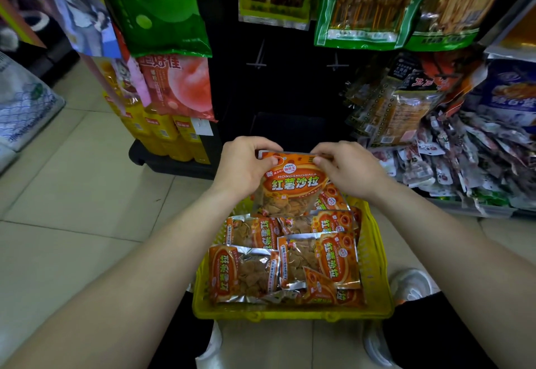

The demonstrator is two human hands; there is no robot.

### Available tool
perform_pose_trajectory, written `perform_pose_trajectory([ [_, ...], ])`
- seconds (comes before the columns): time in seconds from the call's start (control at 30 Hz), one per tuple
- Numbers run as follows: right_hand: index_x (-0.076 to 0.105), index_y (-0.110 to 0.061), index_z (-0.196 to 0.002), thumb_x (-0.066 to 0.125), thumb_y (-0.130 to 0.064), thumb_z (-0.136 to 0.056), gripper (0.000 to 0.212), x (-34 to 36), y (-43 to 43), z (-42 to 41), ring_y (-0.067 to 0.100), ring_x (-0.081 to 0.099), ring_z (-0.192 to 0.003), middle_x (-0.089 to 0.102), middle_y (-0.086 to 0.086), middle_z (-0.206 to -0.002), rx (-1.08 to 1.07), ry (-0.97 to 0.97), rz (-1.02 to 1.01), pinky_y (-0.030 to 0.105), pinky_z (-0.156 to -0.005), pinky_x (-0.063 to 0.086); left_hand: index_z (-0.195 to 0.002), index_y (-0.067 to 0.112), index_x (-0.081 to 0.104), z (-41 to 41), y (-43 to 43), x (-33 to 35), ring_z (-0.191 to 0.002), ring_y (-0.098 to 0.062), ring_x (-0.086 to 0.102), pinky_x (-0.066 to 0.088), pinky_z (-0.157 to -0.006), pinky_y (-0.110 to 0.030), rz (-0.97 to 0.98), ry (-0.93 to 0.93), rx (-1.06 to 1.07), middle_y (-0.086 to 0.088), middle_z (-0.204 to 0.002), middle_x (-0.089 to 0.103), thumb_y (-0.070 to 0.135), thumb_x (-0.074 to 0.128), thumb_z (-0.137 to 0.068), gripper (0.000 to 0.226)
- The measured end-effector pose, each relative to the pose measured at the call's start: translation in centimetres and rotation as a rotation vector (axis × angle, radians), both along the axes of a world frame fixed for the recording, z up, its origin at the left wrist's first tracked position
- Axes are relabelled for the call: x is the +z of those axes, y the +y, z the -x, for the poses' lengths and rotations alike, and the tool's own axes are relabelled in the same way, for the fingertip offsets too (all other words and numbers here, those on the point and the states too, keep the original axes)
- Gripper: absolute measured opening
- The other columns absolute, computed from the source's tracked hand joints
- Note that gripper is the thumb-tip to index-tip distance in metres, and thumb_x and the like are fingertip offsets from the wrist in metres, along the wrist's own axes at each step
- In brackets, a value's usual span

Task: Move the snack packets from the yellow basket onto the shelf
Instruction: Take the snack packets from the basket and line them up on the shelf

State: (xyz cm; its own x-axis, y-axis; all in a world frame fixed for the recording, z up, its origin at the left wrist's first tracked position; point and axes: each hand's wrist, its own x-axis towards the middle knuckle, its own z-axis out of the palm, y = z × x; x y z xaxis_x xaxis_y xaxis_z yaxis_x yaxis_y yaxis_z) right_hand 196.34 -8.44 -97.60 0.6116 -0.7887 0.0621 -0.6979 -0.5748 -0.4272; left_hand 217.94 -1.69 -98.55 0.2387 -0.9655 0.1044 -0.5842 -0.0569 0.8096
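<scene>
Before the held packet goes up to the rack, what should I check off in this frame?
1. Left hand pinches the orange snack packet's top edge: ok.
2. Right hand pinches the same edge: ok.
3. Packet upright, label toward the camera: ok.
4. Empty hook free on the black rack: ok.
5. Hang hole in the packet: cannot tell, fingers cover it.
6. Yellow basket emptied: not ok, several packets lie in it.

My left hand (243, 165) and right hand (348, 170) are bare, as are my forearms (139, 255). I wear black trousers (435, 336) and, near right, a white-grey trainer (412, 283) with orange trim.
</scene>
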Motion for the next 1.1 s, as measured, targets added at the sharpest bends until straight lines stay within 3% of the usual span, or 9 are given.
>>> perform_pose_trajectory([
  [0.1, 0.065, -0.027, -0.111, 0.047, -0.032, -0.102, 0.021, 0.8, -0.1, -0.8, 0.02, 0.058, -0.099, 0.069, -0.003, -0.097, 0.016, 0.092, 0.1, 0.038, -0.087, 0.044, -0.101, 0.025, 0.076, -0.4, 0.4, 0.0, -0.089, -0.005, 0.064, 0.059, -0.073, -0.025, -0.001, 0.03, 0.026, 0.013, -0.094, 0.067, 0.022, 0.076, -0.087, 0.015],
  [0.2, 0.064, -0.03, -0.108, 0.045, -0.033, -0.103, 0.02, 1.6, -0.6, -1.8, 0.019, 0.064, -0.096, 0.071, -0.005, -0.098, 0.052, 0.128, 0.096, 0.032, -0.075, 0.046, -0.103, 0.025, 0.075, -1.2, 0.6, 0.0, -0.088, -0.001, 0.064, 0.059, -0.073, -0.025, 0.002, 0.059, 0.06, 0.013, -0.094, 0.068, 0.02, 0.076, -0.087, 0.016],
  [0.3, 0.063, -0.032, -0.107, 0.044, -0.035, -0.103, 0.02, 2.1, -2.3, -2.8, 0.017, 0.066, -0.094, 0.071, -0.007, -0.099, 0.063, 0.137, 0.121, 0.029, -0.069, 0.045, -0.116, 0.023, 0.07, -2.9, 0.2, -0.4, -0.088, 0.002, 0.062, 0.056, -0.074, -0.02, 0.016, 0.057, 0.09, 0.016, -0.094, 0.065, 0.018, 0.078, -0.085, 0.032],
  [0.4, 0.064, -0.029, -0.108, 0.044, -0.034, -0.103, 0.022, 1.7, -5.0, -3.5, 0.018, 0.065, -0.095, 0.07, -0.006, -0.101, 0.037, 0.11, 0.156, 0.028, -0.066, 0.041, -0.13, 0.018, 0.061, -5.1, -1.3, -1.6, -0.09, -0.008, 0.062, 0.051, -0.077, -0.021, -0.029, 0.055, 0.116, 0.009, -0.103, 0.064, 0.019, 0.079, -0.084, 0.049],
  [0.6, 0.065, -0.026, -0.114, 0.046, -0.03, -0.102, 0.022, -1.3, -12.3, -6.0, 0.023, 0.061, -0.1, 0.067, -0.001, -0.108, -0.054, 0.035, 0.25, 0.033, -0.07, 0.045, -0.121, 0.016, 0.066, -6.9, -6.6, -6.8, -0.083, -0.01, 0.066, 0.055, -0.089, -0.033, -0.15, 0.035, 0.146, 0.003, -0.101, 0.067, 0.021, 0.076, -0.086, 0.037],
  [0.8, 0.063, -0.027, -0.119, 0.044, -0.031, -0.103, 0.026, -9.6, -21.5, -10.3, 0.023, 0.062, -0.101, 0.067, 0.001, -0.111, -0.146, 0.032, 0.122, 0.037, -0.077, 0.052, -0.126, 0.023, 0.063, -6.5, -14.1, -15.5, -0.089, -0.009, 0.063, 0.046, -0.083, -0.02, -0.314, -0.025, 0.09, 0.004, -0.112, 0.069, 0.033, 0.072, -0.087, 0.041],
  [0.9, 0.062, -0.025, -0.123, 0.044, -0.03, -0.104, 0.027, -13.5, -26.5, -12.9, 0.025, 0.064, -0.099, 0.068, 0.006, -0.113, -0.211, 0.005, 0.132, 0.033, -0.072, 0.051, -0.133, 0.026, 0.056, -6.8, -18.1, -19.7, -0.1, -0.011, 0.063, 0.051, -0.089, -0.025, -0.391, -0.014, 0.066, 0.003, -0.122, 0.065, 0.033, 0.067, -0.091, 0.044],
  [1.1, 0.066, -0.028, -0.118, 0.049, -0.031, -0.1, 0.024, -17.6, -34.3, -17.3, 0.025, 0.063, -0.099, 0.068, 0.005, -0.111, -0.2, -0.049, 0.178, 0.04, -0.08, 0.055, -0.145, 0.036, 0.041, -7.3, -25.7, -25.0, -0.12, -0.017, 0.055, 0.049, -0.102, -0.038, -0.38, -0.021, 0.067, 0.001, -0.139, 0.053, 0.032, 0.061, -0.094, 0.054],
])
